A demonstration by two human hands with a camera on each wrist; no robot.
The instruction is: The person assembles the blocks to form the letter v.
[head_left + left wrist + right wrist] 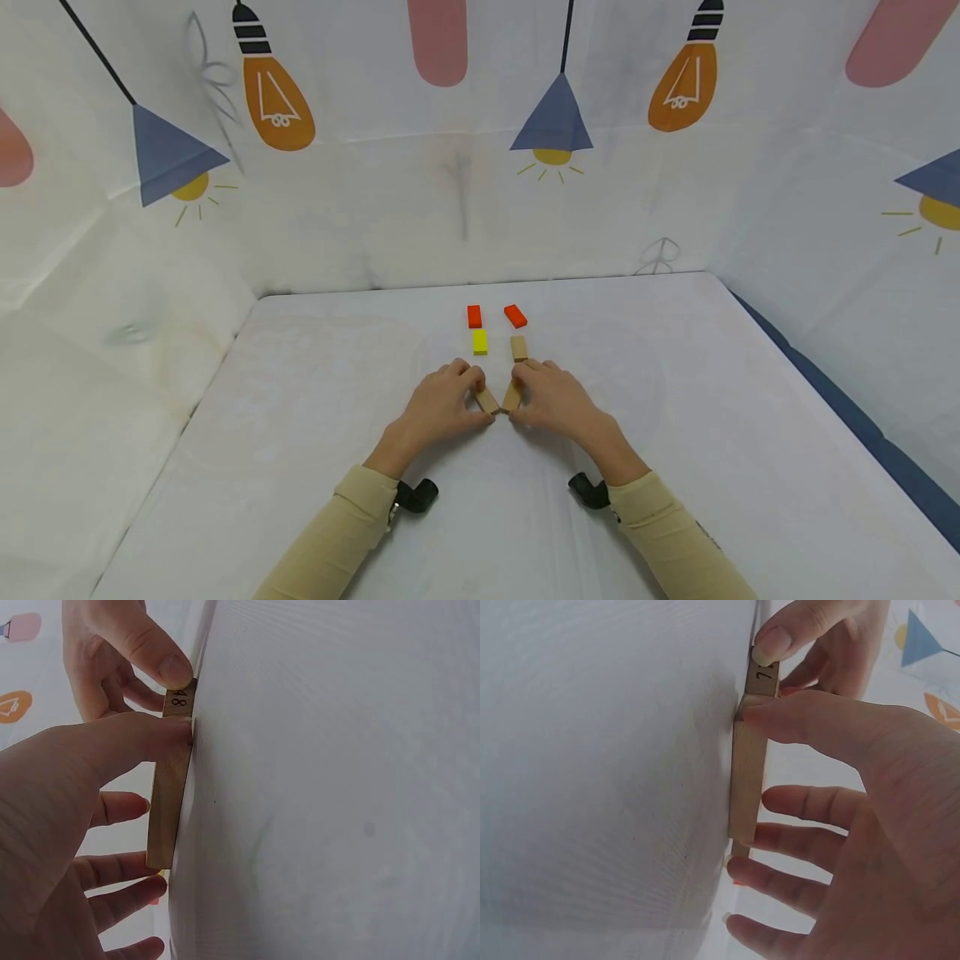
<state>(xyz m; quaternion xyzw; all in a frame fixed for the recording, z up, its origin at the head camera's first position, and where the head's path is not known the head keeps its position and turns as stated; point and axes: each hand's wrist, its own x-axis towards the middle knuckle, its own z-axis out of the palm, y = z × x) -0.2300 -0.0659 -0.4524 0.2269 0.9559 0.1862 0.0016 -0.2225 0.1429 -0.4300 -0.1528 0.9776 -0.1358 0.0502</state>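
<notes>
My left hand (442, 400) holds a plain wooden block (487, 401) by its ends, the thumb at the near end and fingertips at the far one. A second wooden block (512, 397) is held the same way by my right hand (557, 402). Both blocks lie on the white table, slanting toward each other so their near ends meet or nearly meet in a V. In the left wrist view, the second block's end (178, 701) carries the number 48. Digits on the first block's end (763, 673) are partly covered by the left thumb in the right wrist view.
Beyond the left hand lies a yellow block (480, 342), with a red block (474, 317) behind it. Past the right hand sit another wooden block (519, 347) and a tilted red block (515, 316). A printed cloth wall (360, 208) rises behind the table (337, 350).
</notes>
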